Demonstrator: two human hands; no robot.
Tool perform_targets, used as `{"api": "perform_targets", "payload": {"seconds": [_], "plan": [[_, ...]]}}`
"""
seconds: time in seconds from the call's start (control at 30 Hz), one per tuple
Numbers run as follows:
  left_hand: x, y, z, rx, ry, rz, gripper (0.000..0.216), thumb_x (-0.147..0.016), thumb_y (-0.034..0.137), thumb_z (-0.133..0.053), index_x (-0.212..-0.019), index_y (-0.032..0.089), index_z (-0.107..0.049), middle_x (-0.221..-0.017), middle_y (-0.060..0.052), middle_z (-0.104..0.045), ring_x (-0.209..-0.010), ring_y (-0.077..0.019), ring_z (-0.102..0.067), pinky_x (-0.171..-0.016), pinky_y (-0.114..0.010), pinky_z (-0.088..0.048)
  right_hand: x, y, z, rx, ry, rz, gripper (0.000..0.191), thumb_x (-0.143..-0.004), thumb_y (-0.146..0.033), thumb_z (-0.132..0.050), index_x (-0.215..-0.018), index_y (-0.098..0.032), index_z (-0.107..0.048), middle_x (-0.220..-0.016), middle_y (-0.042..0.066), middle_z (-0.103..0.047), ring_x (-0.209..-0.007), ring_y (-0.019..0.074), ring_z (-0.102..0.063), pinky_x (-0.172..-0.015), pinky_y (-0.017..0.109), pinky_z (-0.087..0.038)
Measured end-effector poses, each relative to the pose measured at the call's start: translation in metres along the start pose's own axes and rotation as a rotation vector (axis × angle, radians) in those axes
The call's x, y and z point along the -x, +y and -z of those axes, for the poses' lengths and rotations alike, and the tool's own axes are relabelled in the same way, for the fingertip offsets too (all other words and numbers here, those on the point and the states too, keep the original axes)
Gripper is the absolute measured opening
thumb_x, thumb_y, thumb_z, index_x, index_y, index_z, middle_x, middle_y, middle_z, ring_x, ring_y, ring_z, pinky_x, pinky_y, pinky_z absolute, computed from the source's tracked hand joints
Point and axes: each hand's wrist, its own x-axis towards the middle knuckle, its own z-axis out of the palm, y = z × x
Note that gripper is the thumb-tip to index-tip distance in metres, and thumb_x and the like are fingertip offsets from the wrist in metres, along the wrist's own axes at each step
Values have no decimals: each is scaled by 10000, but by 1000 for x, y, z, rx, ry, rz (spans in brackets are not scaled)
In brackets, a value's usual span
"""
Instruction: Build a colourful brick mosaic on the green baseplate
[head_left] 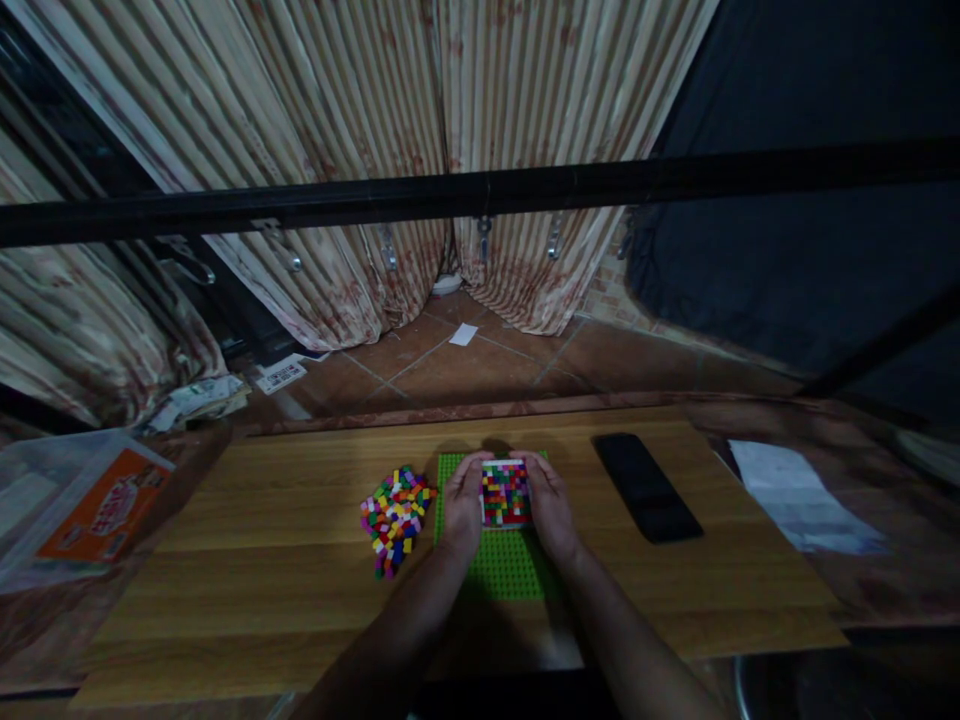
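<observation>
A green studded baseplate [501, 570] lies on the wooden table [300, 560] in front of me. On its far half sits a square block of small multicoloured bricks [505, 492]. My left hand [464, 502] presses against the block's left side with fingers curled round its far corner. Pressed to the right side in the same way is my right hand [549, 502]. A loose heap of small coloured bricks [395, 515] lies on the table just left of the baseplate.
A black phone [646, 486] lies flat to the right of the baseplate. A white paper [802, 496] rests at the table's right end. A clear plastic bag with an orange label [82, 510] sits at the far left. A black bar [480, 192] crosses above.
</observation>
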Motion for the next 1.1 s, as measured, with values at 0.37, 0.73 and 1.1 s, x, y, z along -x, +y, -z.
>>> {"api": "perform_targets", "payload": {"seconds": [0.37, 0.73, 1.1], "plan": [[-1, 1, 1, 13, -18, 30, 395, -732, 541, -638, -911, 192, -685, -926, -36, -698, -776, -151, -627, -675, -239, -483, 3, -4, 1, 12, -3, -2, 383, -794, -570, -572, -935, -246, -722, -964, 20, -724, -898, 223, -639, -789, 314, -483], [3, 7, -1, -11, -22, 25, 393, -734, 535, -635, -917, 190, -685, -864, -24, -704, -701, -132, -620, -661, -238, -485, 5, -2, 4, 4, -34, -2, 428, -809, -596, -560, -991, -239, -712, -1029, 31, -719, -954, 234, -635, -778, 314, -486], [3, 6, -1, -6, -10, 22, 373, -750, 525, -621, -909, 195, -687, -879, -19, -702, -722, -132, -625, -684, -236, -485, 6, -2, 4, 20, -35, 8, 468, -807, -627, -543, -1009, -242, -715, -993, 31, -724, -880, 228, -644, -757, 317, -490]]}}
